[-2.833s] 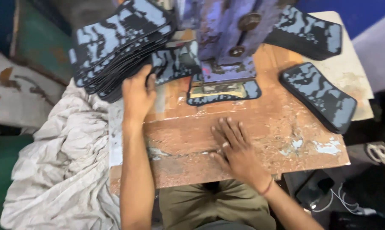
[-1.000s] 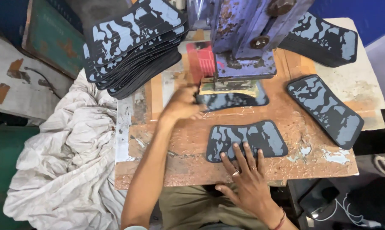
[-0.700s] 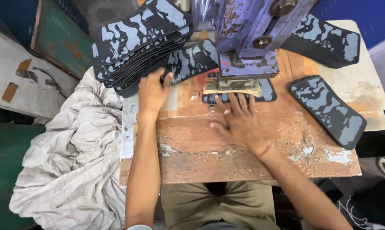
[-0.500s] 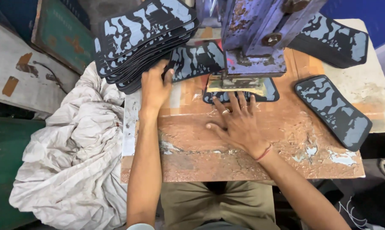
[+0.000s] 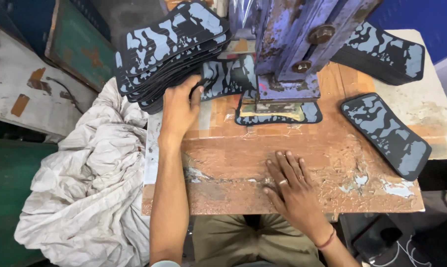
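A loose sheet (image 5: 227,76), dark with a pale blue camouflage pattern, is gripped at its near end by the left hand (image 5: 180,106), fingers curled around the edge. The sheet lies tilted on the table (image 5: 302,163), between the big stack (image 5: 171,47) at the far left and the press (image 5: 295,49), just beside both. The stack is fanned out, with many like-patterned sheets piled up, its lower edge near the left hand's knuckles.

The right hand (image 5: 292,185) is laid flat on the bare wooden tabletop near the front edge, fingers spread and relaxed, nothing grasped. A ring is seen on one finger, a thin band at the wrist.

Another sheet (image 5: 278,111) is seated under the press head, its ends showing on both sides. The press is blue, worn and rusty, with bolts on its face.

A single sheet (image 5: 385,134) is placed at the table's right side, well apart from both hands. A second stack (image 5: 381,52) is set at the far right, behind the press.

A crumpled white cloth (image 5: 90,188) is heaped left of the table, touching its edge. The table surface is scratched and partly covered with peeling clear film.
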